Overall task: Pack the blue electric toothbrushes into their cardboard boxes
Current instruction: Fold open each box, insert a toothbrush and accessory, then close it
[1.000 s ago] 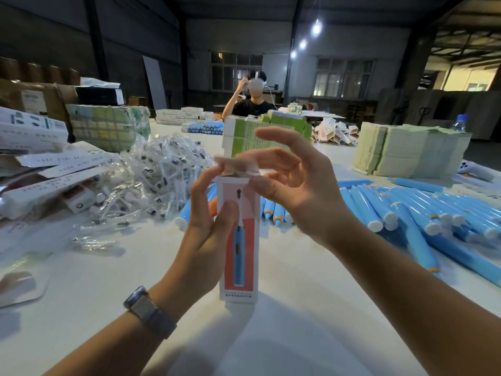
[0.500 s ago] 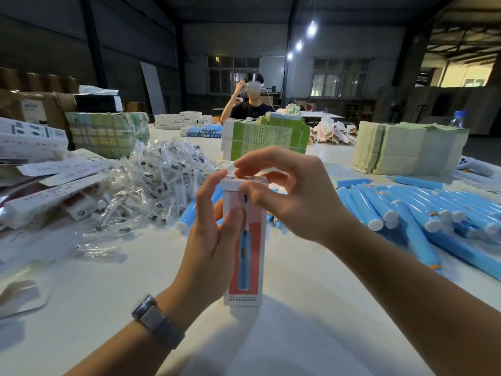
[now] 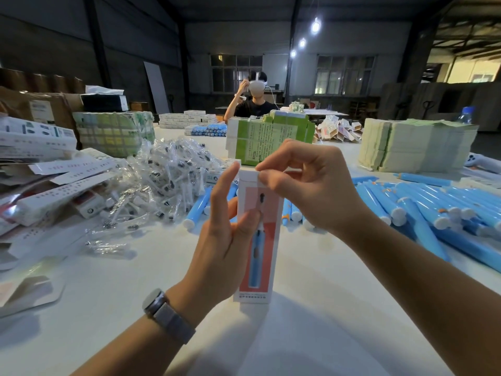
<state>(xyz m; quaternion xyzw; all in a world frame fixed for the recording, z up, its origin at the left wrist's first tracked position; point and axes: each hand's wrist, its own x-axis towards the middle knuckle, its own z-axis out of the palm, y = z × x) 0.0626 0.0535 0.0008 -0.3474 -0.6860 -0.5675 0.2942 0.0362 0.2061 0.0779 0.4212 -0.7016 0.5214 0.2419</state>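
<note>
White table (image 3: 298, 335), hands (image 3: 311, 191) gripping upright box (image 3: 267, 256)

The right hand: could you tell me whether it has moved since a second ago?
Yes. The right hand has come down and curled onto the top of the box, whose foot stays planted on the table.

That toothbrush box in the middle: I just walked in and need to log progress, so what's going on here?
A person is closing a toothbrush box standing upright on the white table. The left hand steadies its side, thumb on the front, while the right hand pinches the top flap. Loose blue toothbrushes lie to the right, bagged brush heads to the left.
</note>
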